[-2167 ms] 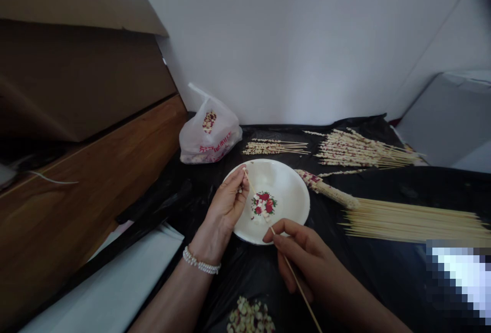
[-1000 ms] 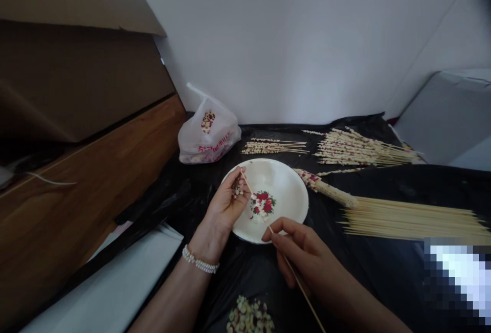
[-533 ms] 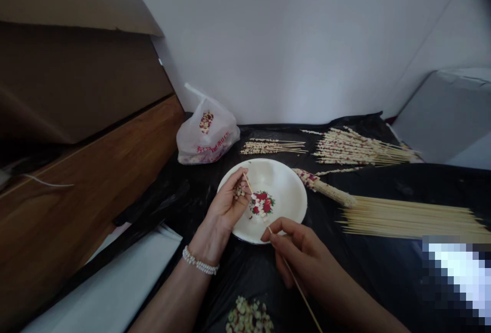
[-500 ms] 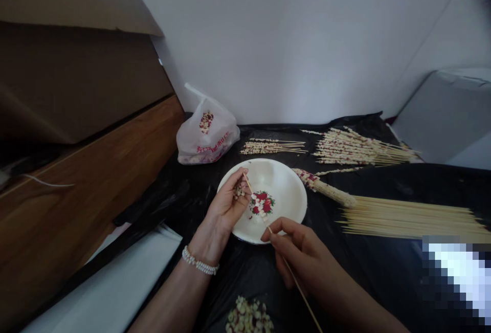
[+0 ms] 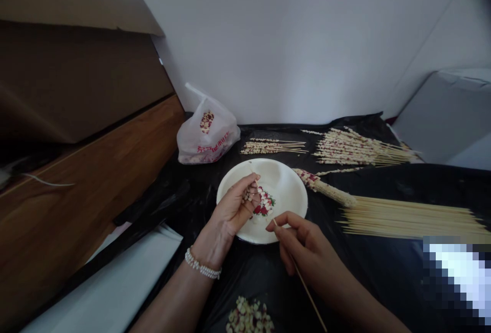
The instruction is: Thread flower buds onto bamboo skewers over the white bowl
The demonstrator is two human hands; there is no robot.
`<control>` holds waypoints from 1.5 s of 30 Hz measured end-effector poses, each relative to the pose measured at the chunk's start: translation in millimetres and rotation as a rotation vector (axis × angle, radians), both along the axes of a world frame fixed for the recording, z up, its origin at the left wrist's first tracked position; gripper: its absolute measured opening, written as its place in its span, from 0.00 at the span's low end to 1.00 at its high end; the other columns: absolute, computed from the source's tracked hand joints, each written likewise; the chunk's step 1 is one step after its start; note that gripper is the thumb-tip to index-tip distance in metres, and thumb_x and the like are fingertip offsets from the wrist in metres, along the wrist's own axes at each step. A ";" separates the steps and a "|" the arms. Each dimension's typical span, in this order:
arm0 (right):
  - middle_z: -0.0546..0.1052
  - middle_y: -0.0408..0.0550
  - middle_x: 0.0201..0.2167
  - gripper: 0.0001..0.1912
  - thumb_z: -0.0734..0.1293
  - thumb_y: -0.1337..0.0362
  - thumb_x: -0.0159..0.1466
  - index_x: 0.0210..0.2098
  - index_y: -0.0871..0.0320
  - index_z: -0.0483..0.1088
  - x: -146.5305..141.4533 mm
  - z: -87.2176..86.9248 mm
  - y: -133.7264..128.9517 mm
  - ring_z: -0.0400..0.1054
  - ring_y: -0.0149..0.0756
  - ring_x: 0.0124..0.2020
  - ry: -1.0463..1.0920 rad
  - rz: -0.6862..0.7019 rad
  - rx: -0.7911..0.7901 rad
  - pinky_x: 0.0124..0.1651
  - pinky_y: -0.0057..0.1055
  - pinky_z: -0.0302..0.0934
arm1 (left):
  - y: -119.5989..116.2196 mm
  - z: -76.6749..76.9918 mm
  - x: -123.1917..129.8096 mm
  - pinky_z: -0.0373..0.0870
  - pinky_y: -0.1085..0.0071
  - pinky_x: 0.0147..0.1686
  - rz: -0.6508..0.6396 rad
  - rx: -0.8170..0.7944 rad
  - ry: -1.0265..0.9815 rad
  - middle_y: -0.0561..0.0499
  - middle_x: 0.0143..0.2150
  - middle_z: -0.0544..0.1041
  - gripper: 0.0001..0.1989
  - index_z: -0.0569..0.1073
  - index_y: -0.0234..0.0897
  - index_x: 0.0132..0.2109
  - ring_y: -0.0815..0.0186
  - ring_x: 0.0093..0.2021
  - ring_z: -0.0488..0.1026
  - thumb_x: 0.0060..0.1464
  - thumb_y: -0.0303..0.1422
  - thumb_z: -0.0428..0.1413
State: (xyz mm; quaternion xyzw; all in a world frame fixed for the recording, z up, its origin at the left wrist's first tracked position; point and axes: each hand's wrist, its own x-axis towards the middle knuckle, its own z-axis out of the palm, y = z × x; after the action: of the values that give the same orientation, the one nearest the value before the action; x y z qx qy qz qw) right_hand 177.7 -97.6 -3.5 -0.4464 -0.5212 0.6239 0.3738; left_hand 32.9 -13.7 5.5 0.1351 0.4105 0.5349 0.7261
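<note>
Above a white enamel basin (image 5: 286, 184) with a red flower print, a thin bamboo skewer (image 5: 311, 297) slants between my hands, pale and red corn kernels threaded on its upper part. My left hand (image 5: 230, 209) closes thumb and forefinger near the skewer's far tip. Loose corn kernels (image 5: 247, 196) lie cupped in the same palm. With the fingertips of my right hand (image 5: 303, 238) I pinch the skewer just below the threaded kernels, over the basin's near rim. The skewer's bare lower end runs down beneath that hand.
A kernel heap (image 5: 249, 316) lies in front on black plastic sheeting (image 5: 387, 271). Behind the basin are a plastic bag (image 5: 209, 138), a few threaded skewers (image 5: 261, 147) and a larger pile (image 5: 345, 147). A partly stripped corn cob (image 5: 330, 190) and bare skewers (image 5: 410, 216) lie right.
My left hand has moved slightly right and the far end of the skewer has shifted with it. My right hand has also moved a little right and up, still pinching the skewer.
</note>
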 end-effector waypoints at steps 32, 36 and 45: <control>0.61 0.32 0.11 0.14 0.58 0.56 0.68 0.42 0.60 0.65 -0.2 7.0 -2.5 0.48 0.26 0.14 -0.004 -0.074 -0.007 0.20 0.25 0.41 | 2.7 7.5 -23.7 0.70 0.85 0.19 0.053 -0.094 -0.665 0.48 0.30 0.75 0.15 0.68 0.26 0.54 0.76 0.22 0.72 0.64 0.24 0.44; 0.61 0.32 0.11 0.13 0.59 0.56 0.68 0.42 0.60 0.65 0.3 5.6 -1.0 0.49 0.26 0.14 -0.002 -0.078 -0.001 0.21 0.26 0.41 | 5.1 6.9 -22.0 0.74 0.82 0.23 0.110 -0.174 -0.560 0.44 0.34 0.76 0.17 0.66 0.26 0.57 0.71 0.27 0.76 0.63 0.22 0.44; 0.61 0.32 0.11 0.13 0.59 0.55 0.68 0.40 0.59 0.66 0.2 6.6 -2.3 0.50 0.26 0.14 -0.022 -0.065 -0.001 0.21 0.25 0.42 | 5.5 9.3 -9.7 0.76 0.79 0.31 0.129 -0.225 -0.253 0.44 0.36 0.78 0.16 0.72 0.27 0.50 0.70 0.31 0.77 0.59 0.16 0.46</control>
State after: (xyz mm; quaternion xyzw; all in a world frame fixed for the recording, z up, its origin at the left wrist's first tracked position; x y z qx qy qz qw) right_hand 177.9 -99.9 3.0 -0.4701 -0.5101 0.6069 0.3879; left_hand 23.3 -8.2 14.8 -0.0419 0.3807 0.5438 0.7467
